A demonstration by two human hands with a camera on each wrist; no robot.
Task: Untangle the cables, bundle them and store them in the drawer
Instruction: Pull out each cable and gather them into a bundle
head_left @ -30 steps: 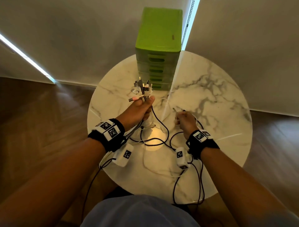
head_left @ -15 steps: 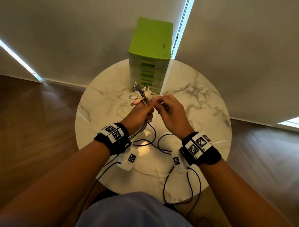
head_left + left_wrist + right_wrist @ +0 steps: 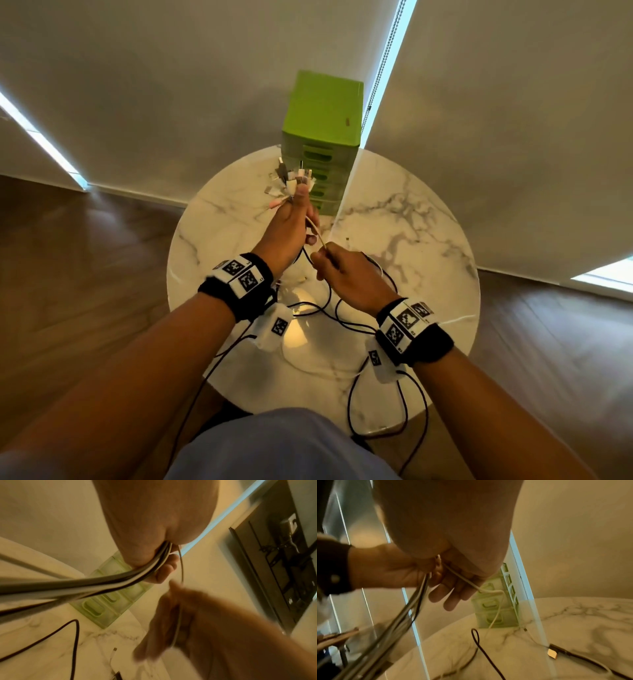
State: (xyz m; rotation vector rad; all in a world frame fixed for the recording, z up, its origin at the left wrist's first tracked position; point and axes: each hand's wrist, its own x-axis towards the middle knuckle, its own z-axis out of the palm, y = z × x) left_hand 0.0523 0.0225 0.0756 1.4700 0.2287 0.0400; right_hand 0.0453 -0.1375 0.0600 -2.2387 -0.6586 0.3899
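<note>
While the left hand [image 3: 291,228] is fisted round a bunch of cables [image 3: 96,585] above the middle of the round marble table [image 3: 428,240], their plug ends [image 3: 291,176] fan out above the thumb toward the far edge, and the cords trail down out of the bottom of the fist toward the near edge, where black loops lie on the marble. Just to the right of that fist, one thin white cable [image 3: 315,231] runs from the left hand's grip slantwise down to the right hand [image 3: 349,274], which pinches it between thumb and fingers; the two hands are close, almost touching. So the white cable's long axis lies from upper left to lower right between the hands, taut over that short stretch, and its free tail, seen from the right wrist, hangs off the right fingers [image 3: 453,596] down toward the table. I judge that the next move turns on this line: the right hand is the nearer one to draw the strand along its length, away from the bunch. Further right and back, the green drawer unit [image 3: 323,113] stands at the far edge of the table, all its drawers closed, beyond both hands.
</note>
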